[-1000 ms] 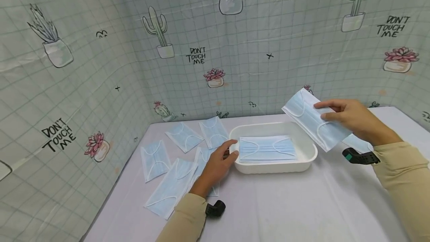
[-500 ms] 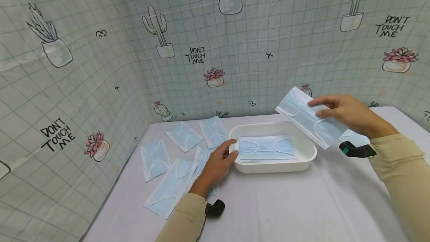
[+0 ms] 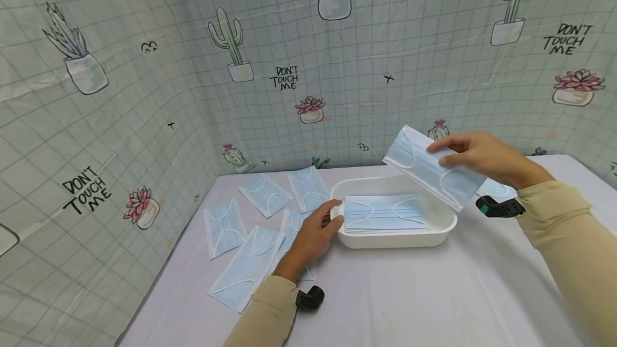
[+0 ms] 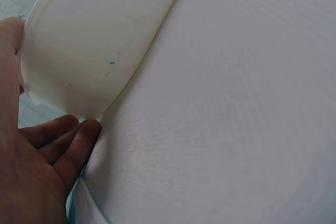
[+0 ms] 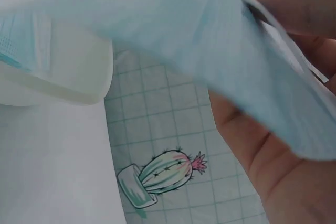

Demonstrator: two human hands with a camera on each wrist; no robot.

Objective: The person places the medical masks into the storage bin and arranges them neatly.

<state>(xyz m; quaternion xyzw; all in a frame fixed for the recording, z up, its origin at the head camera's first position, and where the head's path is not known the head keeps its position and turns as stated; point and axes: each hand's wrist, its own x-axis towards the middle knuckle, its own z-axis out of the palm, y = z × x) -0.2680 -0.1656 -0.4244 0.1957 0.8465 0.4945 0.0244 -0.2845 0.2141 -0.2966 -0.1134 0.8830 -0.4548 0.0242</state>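
A white plastic tub (image 3: 395, 240) stands on the table with several light-blue face masks (image 3: 385, 213) stacked inside. My left hand (image 3: 310, 237) grips its left end; in the left wrist view the thumb is at the rim and the fingers (image 4: 79, 148) lie against the lower wall. Above the tub's right end, my right hand (image 3: 487, 157) pinches a blue face mask (image 3: 429, 167) near its upper edge, between thumb and fingers. That mask hangs tilted, its ear loops showing, and overlaps the tub's back right rim in the head view. The right wrist view shows its blue face (image 5: 210, 45) up close.
Several loose face masks (image 3: 246, 266) lie spread left of the tub, some partly under the left forearm. Another mask (image 3: 496, 189) lies on the table behind the right wrist. A grid-patterned cloth (image 3: 270, 138) with cactus drawings hangs behind and left of the white table (image 3: 409, 299).
My right hand has moved left with the mask, bringing it over the tub's right end. The left hand has kept its grip on the tub.
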